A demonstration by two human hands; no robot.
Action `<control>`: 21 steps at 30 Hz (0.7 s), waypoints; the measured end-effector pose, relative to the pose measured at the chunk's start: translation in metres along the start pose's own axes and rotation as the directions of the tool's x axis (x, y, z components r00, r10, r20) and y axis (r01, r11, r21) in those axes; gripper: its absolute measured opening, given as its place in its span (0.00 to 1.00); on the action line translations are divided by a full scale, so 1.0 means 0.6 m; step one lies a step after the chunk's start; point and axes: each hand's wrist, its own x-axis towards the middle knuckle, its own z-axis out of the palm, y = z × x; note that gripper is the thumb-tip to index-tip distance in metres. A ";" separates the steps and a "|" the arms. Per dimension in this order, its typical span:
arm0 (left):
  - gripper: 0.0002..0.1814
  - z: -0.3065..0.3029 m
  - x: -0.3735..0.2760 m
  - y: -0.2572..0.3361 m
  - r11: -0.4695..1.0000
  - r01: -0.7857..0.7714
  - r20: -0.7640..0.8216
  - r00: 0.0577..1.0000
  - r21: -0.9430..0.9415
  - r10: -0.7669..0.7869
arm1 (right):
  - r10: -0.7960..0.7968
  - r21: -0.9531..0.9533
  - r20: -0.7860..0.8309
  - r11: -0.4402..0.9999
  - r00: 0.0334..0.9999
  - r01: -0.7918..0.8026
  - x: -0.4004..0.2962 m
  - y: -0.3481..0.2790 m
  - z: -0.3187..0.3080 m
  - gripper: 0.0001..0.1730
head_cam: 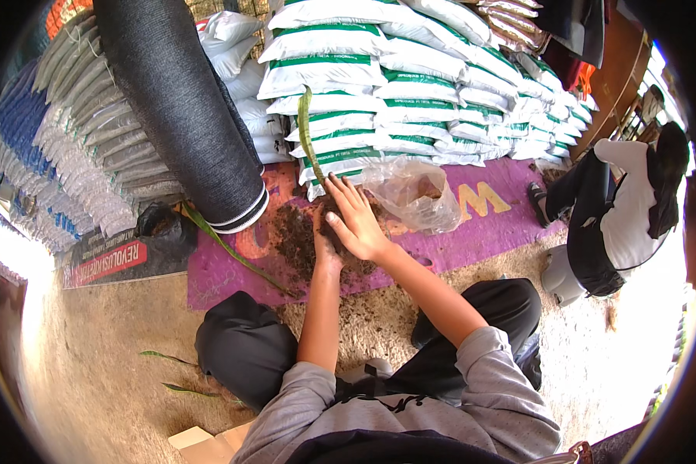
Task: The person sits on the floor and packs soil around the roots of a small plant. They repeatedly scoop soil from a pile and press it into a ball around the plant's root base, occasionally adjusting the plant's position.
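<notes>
My right hand (354, 219) lies flat over dark soil, its fingers pointing forward beside the base of an upright snake plant leaf (305, 130). At the left side of the same soil is my left hand (326, 243), partly hidden by the right one; whether it holds anything cannot be told. Loose dark soil (293, 240) is spread on a purple banner sheet (220, 284) around both hands. A clear plastic bag (420, 200) with some brown matter inside sits just right of them. Another long green leaf (238, 255) lies across the banner on the left.
Stacked white and green sacks (330, 72) stand ahead. A big black roll of mesh (180, 110) leans at the left, near a black plastic bag (162, 223). Two cut leaves (188, 391) and cardboard (209, 445) lie on the floor. Another person (620, 214) sits at the right.
</notes>
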 end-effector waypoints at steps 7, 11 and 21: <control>0.31 -0.038 0.007 0.025 0.987 0.116 -0.050 0.993 0.110 -0.111 | 0.389 0.600 0.022 0.732 0.921 -0.323 0.051 0.089 -0.012 0.21; 0.31 -0.032 0.004 0.022 0.983 0.146 -0.157 0.979 0.109 -0.128 | 0.321 0.527 -0.234 0.835 0.918 -0.158 0.053 0.117 -0.015 0.27; 0.33 -0.051 0.013 0.007 0.984 0.149 -0.100 0.985 0.093 -0.140 | 0.060 -0.014 -0.100 0.998 0.993 -0.062 0.013 0.029 0.029 0.25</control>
